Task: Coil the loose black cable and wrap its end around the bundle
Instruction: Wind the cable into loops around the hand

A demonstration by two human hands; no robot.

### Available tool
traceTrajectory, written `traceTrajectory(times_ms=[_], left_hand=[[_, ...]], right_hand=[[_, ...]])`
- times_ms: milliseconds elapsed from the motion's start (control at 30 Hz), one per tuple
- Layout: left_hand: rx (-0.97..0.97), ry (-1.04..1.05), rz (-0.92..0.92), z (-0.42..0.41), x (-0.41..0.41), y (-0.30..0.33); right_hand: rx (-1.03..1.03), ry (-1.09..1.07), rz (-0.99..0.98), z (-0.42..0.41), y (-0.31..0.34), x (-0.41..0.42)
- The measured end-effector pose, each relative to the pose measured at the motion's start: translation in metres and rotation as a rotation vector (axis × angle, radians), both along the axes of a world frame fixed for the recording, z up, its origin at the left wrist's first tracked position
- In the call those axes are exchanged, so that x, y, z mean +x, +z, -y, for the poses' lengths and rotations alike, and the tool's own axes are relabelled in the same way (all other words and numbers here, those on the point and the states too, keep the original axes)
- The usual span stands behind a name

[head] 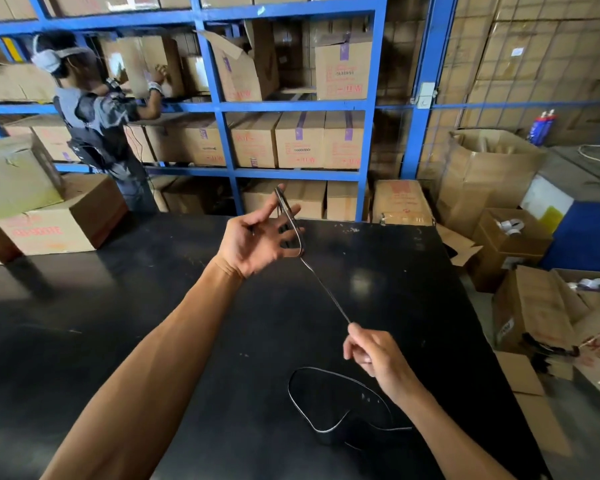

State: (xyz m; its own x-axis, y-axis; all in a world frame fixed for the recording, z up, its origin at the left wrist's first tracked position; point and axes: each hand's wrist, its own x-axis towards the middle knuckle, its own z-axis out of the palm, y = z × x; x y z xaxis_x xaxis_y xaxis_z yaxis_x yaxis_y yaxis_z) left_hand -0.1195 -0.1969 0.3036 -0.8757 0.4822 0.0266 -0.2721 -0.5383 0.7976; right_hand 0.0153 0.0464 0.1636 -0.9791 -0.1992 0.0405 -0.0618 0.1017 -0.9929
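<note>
Black cable (326, 292) looped over raised, splayed left hand (253, 237) | right hand (371, 351) pinches it taut

A black counter (153, 323) fills the foreground. Behind it stands a blue rack (219, 105) packed with cardboard boxes (302, 140). At the left a person (94, 112) wearing a headset reaches into a shelf. More open boxes (534, 306) sit piled at the right, near a blue cabinet (586, 237).
</note>
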Motion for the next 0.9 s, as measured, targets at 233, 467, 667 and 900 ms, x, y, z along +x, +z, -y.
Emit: traceTrajectory(times_ms=[233,467,667,900], left_hand=[[-0.147,0.033,0.108,0.018,-0.002,-0.044],[-0.261,-0.136,0.15,0.009,0.007,-0.057],[-0.492,-0.659,0.106,-0.034,0.043,-0.059],[-0.267,-0.848,-0.084,-0.05,0.073,-0.025]], right_hand=[[0.159,-0.233,-0.407,-0.019,0.077,0.001],[0.119,-0.333,-0.532,-0.041,0.139,-0.021],[0.36,-0.414,-0.566,-0.046,0.171,-0.066],[0.47,-0.416,-0.335,-0.05,0.132,-0.102]])
